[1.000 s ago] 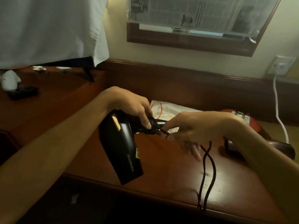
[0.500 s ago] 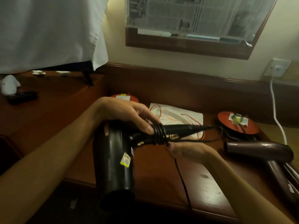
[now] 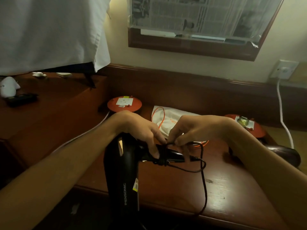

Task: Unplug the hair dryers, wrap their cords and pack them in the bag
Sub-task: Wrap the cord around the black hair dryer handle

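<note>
So since half a second ago the right hand [image 3: 199,130] has come up over the handle, pinching the thin black cord [image 3: 203,176] for another loop. Left hand [image 3: 141,133] is clamped on the glossy black plastic hair dryer [image 3: 123,176], held above the reddish wooden desk [image 3: 232,188]. A long tail hangs loose, so I'd guess a few wraps remain before the white drawstring bag [image 3: 167,115].

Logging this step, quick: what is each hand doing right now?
Left hand: closed on the dryer handle, thumb pinning the wound cord.
Right hand: fingertips pinching the cord at the handle.
</note>
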`<action>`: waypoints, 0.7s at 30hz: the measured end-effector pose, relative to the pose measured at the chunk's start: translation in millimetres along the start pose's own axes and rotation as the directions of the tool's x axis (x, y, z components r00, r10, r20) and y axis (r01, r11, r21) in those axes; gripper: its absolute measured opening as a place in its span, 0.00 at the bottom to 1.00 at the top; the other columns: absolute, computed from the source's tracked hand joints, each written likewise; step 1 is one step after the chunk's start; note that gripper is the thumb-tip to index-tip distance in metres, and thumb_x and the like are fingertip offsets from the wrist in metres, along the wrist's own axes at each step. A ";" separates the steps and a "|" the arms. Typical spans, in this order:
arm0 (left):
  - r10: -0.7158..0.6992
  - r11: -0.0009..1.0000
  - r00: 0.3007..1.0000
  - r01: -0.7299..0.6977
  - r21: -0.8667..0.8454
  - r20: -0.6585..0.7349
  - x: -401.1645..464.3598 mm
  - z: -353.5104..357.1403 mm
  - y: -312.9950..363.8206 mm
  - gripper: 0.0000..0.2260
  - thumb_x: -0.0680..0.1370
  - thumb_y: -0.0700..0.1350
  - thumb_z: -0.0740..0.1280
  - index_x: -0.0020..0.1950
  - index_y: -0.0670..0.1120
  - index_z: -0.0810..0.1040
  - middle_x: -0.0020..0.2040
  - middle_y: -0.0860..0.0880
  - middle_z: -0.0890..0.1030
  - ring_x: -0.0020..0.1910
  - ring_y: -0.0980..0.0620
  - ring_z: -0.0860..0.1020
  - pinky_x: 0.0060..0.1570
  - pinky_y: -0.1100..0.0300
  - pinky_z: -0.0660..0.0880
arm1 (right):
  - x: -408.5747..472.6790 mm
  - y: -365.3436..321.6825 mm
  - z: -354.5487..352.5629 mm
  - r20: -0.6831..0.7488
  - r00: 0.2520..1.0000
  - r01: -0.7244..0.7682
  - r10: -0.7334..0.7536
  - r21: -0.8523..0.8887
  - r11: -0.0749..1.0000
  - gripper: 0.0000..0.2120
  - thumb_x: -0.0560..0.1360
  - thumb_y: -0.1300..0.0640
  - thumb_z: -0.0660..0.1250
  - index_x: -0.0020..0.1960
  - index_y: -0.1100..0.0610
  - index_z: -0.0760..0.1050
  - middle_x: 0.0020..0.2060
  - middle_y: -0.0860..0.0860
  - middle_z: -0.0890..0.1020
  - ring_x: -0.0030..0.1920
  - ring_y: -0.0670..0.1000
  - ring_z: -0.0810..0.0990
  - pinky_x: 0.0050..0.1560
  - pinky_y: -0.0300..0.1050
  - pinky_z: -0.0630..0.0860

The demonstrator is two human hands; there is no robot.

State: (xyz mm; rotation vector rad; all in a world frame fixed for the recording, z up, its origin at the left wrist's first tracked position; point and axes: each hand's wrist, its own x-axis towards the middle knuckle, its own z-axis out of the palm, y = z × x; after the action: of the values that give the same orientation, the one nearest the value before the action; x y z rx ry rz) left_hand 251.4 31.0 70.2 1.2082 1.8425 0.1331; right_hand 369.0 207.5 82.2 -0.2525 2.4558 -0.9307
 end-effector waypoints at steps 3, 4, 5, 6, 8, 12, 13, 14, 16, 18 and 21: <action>-0.010 0.998 1.000 0.008 -0.066 -0.030 -3.5 -6.3 -2.2 0.18 0.78 0.46 0.72 0.68 0.48 0.79 0.58 0.46 0.85 0.55 0.46 0.85 0.55 0.57 0.80 | -6.2 -5.5 3.8 -0.026 0.996 -0.085 0.086 0.041 0.996 0.10 0.82 0.64 0.62 0.61 0.63 0.79 0.42 0.59 0.87 0.40 0.54 0.88 0.46 0.48 0.84; -0.020 0.997 0.998 0.016 -0.073 -0.053 -5.4 -10.3 -3.5 0.17 0.78 0.45 0.72 0.68 0.47 0.80 0.56 0.47 0.85 0.53 0.47 0.85 0.52 0.59 0.81 | -8.5 -6.1 2.7 -0.061 0.990 -0.133 0.130 -0.047 0.990 0.09 0.83 0.60 0.63 0.59 0.59 0.79 0.41 0.57 0.88 0.42 0.53 0.88 0.48 0.46 0.82; -0.035 0.997 0.996 0.029 -0.064 -0.084 -8.0 -14.9 -5.0 0.17 0.78 0.45 0.72 0.67 0.47 0.80 0.55 0.48 0.86 0.50 0.50 0.86 0.49 0.62 0.80 | -11.6 -6.4 0.4 -0.107 0.979 -0.191 0.174 -0.181 0.965 0.07 0.82 0.55 0.64 0.56 0.56 0.79 0.39 0.53 0.88 0.42 0.51 0.87 0.50 0.47 0.81; -0.057 0.998 0.991 0.052 -0.045 -0.123 -11.8 -19.6 -7.4 0.16 0.78 0.46 0.72 0.66 0.47 0.81 0.54 0.49 0.86 0.49 0.52 0.85 0.47 0.64 0.79 | -15.7 -6.7 -2.9 -0.145 0.966 -0.248 0.213 -0.295 0.923 0.09 0.81 0.49 0.65 0.52 0.53 0.80 0.37 0.49 0.88 0.42 0.49 0.87 0.53 0.48 0.80; -0.105 0.994 0.978 0.105 -0.010 -0.182 -21.7 -26.6 -14.8 0.16 0.78 0.48 0.73 0.66 0.50 0.81 0.55 0.50 0.84 0.50 0.53 0.84 0.48 0.64 0.77 | -24.0 -4.8 -7.5 -0.194 0.959 -0.258 0.207 -0.287 0.923 0.13 0.81 0.45 0.65 0.46 0.53 0.80 0.31 0.49 0.85 0.37 0.50 0.84 0.50 0.49 0.81; -0.072 0.991 0.964 0.040 -0.131 -0.254 -34.2 -33.0 -35.4 0.17 0.77 0.48 0.73 0.66 0.53 0.80 0.58 0.48 0.84 0.54 0.49 0.84 0.52 0.60 0.78 | -27.2 -9.8 5.4 -0.256 0.966 0.072 -0.041 0.111 0.991 0.16 0.82 0.49 0.61 0.53 0.60 0.81 0.26 0.50 0.67 0.27 0.51 0.68 0.31 0.43 0.70; -0.040 0.979 0.959 -0.019 -0.201 -0.282 -35.6 -33.7 -39.0 0.16 0.78 0.47 0.72 0.66 0.52 0.80 0.58 0.46 0.84 0.54 0.46 0.84 0.52 0.58 0.79 | -22.9 -9.8 12.0 -0.248 0.966 0.134 -0.079 0.213 0.968 0.17 0.82 0.50 0.61 0.56 0.61 0.80 0.27 0.49 0.65 0.26 0.50 0.66 0.28 0.42 0.68; 0.003 0.957 0.954 -0.089 -0.275 -0.300 -36.6 -34.0 -42.5 0.16 0.78 0.46 0.72 0.66 0.50 0.81 0.58 0.44 0.84 0.55 0.43 0.84 0.53 0.55 0.80 | -18.2 -8.9 18.6 -0.229 0.968 0.168 -0.100 0.299 0.939 0.17 0.83 0.51 0.60 0.58 0.63 0.79 0.28 0.49 0.64 0.26 0.50 0.63 0.26 0.42 0.65; 0.088 0.882 0.945 -0.221 -0.417 -0.316 -39.0 -34.0 -47.9 0.17 0.77 0.42 0.71 0.67 0.47 0.81 0.59 0.40 0.84 0.56 0.40 0.83 0.55 0.52 0.81 | -8.0 1.0 30.0 -0.182 0.976 0.185 -0.118 0.412 0.892 0.17 0.84 0.52 0.59 0.59 0.64 0.78 0.29 0.50 0.62 0.26 0.50 0.60 0.26 0.43 0.60; 0.165 0.816 0.936 -0.307 -0.490 -0.311 -44.0 -34.4 -49.8 0.17 0.76 0.40 0.72 0.65 0.45 0.82 0.58 0.40 0.85 0.54 0.42 0.84 0.52 0.56 0.82 | 1.1 18.1 41.3 -0.135 0.981 0.184 -0.136 0.470 0.863 0.20 0.84 0.50 0.58 0.54 0.66 0.79 0.28 0.51 0.62 0.27 0.51 0.59 0.27 0.45 0.57; 0.317 0.791 0.921 -0.388 -0.474 -0.227 -52.3 -32.2 -45.5 0.24 0.73 0.45 0.76 0.68 0.42 0.80 0.58 0.41 0.84 0.56 0.43 0.82 0.55 0.58 0.81 | 14.3 41.8 63.4 -0.097 0.982 0.190 -0.163 0.525 0.829 0.31 0.80 0.38 0.62 0.40 0.68 0.76 0.26 0.52 0.65 0.26 0.51 0.62 0.30 0.46 0.59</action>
State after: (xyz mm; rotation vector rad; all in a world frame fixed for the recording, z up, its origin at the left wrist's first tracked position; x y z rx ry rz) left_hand 203.3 -21.6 97.8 1.1585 1.5242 0.8851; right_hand 389.3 197.9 8.3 -0.2635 2.1254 -1.6726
